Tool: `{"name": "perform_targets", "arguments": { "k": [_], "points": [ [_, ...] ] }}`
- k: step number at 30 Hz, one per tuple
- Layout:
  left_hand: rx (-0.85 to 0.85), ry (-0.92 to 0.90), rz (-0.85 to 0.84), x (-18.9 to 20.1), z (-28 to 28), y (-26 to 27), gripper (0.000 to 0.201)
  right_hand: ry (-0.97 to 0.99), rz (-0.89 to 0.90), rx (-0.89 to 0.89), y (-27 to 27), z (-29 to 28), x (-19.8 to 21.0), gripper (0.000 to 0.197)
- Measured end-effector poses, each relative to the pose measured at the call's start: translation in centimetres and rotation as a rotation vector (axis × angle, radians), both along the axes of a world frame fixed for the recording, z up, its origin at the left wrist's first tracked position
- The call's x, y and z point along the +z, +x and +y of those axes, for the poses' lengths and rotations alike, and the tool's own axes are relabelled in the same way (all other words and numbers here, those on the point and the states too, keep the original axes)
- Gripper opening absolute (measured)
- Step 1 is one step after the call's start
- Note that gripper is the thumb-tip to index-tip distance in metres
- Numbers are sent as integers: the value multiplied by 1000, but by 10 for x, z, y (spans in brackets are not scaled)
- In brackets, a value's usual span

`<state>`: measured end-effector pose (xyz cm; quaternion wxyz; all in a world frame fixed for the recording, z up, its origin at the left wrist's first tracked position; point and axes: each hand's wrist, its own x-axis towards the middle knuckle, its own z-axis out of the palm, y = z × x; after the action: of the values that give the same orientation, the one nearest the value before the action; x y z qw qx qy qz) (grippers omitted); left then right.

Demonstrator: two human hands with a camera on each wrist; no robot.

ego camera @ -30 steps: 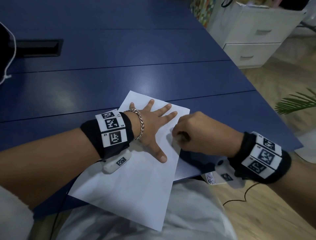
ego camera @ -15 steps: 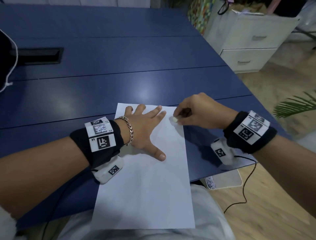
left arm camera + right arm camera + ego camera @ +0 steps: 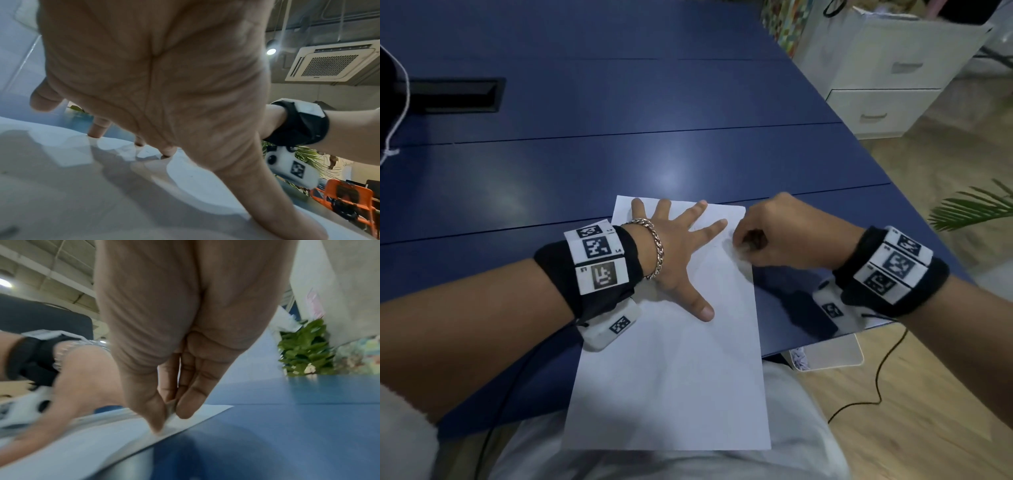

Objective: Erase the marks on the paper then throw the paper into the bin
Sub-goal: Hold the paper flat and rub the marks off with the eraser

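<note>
A white paper point(image 3: 671, 359) lay on the blue bench point(image 3: 585, 164), pinned flat by the spread left hand point(image 3: 678, 250), while the right hand point(image 3: 784, 233), its grip pinching a small eraser point(image 3: 171, 413), rubbed faint marks near the far edge; binning remained undone.

One paper point(image 3: 671, 377), two hands, left point(image 3: 678, 253) and right point(image 3: 784, 233), one eraser point(image 3: 171, 410), one table point(image 3: 619, 137), one bin point(image 3: 832, 353)
</note>
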<state>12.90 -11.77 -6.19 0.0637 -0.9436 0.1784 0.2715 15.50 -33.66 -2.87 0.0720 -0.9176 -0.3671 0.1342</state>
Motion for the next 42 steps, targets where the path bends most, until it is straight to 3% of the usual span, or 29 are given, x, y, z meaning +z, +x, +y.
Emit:
{"name": "perform_targets", "arguments": {
  "k": [2,7,13,17,22,26,31,38,42],
  "points": [
    [1,13,1,1,-1,0,153,15,-29,-28,0,-1,-3,11],
    [9,28,9,1,-1,0,154,-51,93,133,-29,9,-4,11],
    [18,34,20,2,-2,-1,154,-10,-57,22,-4,2,-2,10],
    [18,48,28,3,-4,0,156,-47,75,124,-29,8,-5,10],
    [22,49,37,6,-4,0,156,29,-11,-8,-5,-4,-1,12],
    [22,25,40,4,-2,0,158,4,75,64,-34,2,-4,8],
    [24,-143,22,5,13,-2,163,148,14,-56,-34,-18,2,9],
    [124,-377,50,19,99,13,137,206,133,-20,-72,-5,-12,9],
    [54,-180,27,6,112,-1,128,133,102,-28,-62,-5,-18,8]
  ]
}}
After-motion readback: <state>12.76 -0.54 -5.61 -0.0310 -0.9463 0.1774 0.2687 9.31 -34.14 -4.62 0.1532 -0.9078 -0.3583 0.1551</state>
